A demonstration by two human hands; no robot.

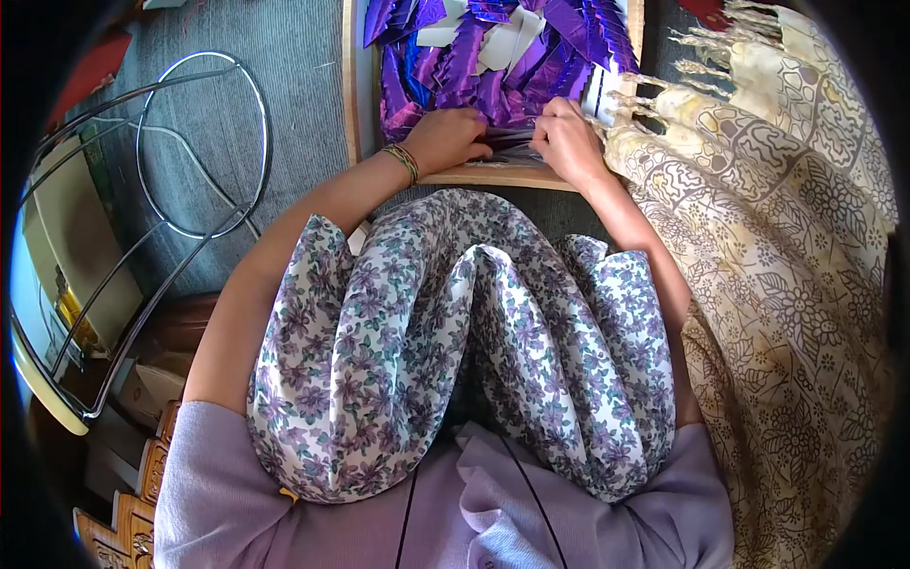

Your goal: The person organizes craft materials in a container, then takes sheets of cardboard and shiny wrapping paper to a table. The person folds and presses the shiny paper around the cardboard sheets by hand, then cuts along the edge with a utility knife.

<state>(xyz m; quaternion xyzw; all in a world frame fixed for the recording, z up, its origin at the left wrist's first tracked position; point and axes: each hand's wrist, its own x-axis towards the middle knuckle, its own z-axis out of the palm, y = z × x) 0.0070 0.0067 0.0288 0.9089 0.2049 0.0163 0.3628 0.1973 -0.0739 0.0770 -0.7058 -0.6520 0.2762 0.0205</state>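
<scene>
Both hands reach into a wooden-edged box (353, 114) at the top centre, which holds shiny purple foil pieces (464, 71) with zigzag edges and some white strips. My left hand (448, 142) lies at the near left inside corner, fingers bent down over the foil; what its fingertips touch is hidden. At the near right corner is my right hand (567, 140), its fingers curled together low against the foil by the near wall. Whatever they pinch is too small to make out. A gap of foil shows between the two hands.
A metal wire frame with a ring (263, 123) stands at the left, beside boxes and carved wood (133, 522). Patterned beige fringed cloth (777, 284) hangs along the right, touching the box side. Floral fabric (379, 332) covers the wearer's chest below the box.
</scene>
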